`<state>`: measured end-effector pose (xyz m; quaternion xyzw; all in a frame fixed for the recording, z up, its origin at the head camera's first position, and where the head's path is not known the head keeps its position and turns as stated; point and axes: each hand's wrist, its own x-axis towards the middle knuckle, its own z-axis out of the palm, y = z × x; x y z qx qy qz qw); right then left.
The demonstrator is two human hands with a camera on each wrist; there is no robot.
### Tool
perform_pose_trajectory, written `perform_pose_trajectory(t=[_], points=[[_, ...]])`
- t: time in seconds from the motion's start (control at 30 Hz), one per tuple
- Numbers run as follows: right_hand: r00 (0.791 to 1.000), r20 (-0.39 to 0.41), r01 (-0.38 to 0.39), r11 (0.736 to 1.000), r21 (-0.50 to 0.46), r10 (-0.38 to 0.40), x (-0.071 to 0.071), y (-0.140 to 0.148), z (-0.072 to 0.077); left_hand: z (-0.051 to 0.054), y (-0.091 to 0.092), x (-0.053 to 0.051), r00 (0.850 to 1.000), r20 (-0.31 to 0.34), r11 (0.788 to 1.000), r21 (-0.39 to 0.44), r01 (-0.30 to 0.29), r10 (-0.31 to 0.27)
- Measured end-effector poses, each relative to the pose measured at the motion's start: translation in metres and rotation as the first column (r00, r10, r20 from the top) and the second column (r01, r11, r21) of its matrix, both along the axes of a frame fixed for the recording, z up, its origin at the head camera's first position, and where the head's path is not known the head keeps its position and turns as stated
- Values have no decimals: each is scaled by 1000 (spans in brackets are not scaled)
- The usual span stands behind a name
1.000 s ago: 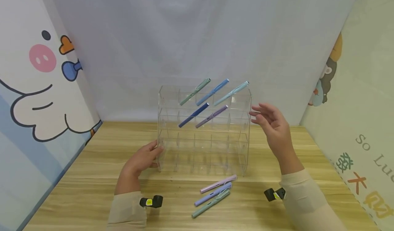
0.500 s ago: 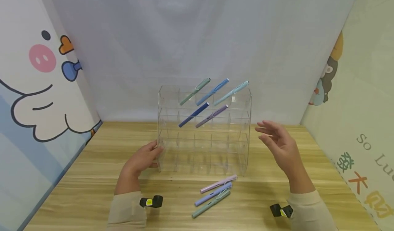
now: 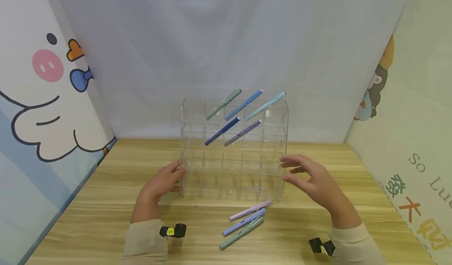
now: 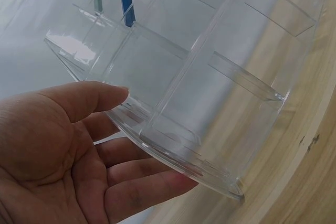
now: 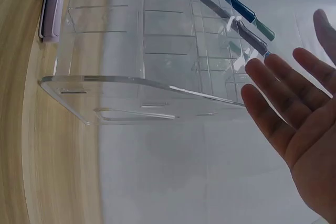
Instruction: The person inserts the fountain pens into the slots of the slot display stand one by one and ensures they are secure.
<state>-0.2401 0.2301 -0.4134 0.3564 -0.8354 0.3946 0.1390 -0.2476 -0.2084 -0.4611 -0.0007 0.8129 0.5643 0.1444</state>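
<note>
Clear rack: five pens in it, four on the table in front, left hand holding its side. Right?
Not four: the head view shows three pens on the table in front. Otherwise right: five pens in the clear rack, left hand holding its side.

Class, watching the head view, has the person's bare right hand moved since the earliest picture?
Yes, downward: against the clear plastic tiered rack, the bare right hand has dropped from level with the upper tiers to the lower ones.

A clear, tiered acrylic pen rack (image 3: 232,165) stands upright. Five slanted pens (image 3: 222,131) rest in its top two tiers; three pastel pens (image 3: 244,222) lie side by side in front.
</note>
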Motion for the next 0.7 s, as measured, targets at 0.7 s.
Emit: perform_pose_trajectory(t=[0.7], points=[[960,270,-217,816,536,78,22,-57,-29,0,1,0,1000,-3,1000,-9,4,-4]])
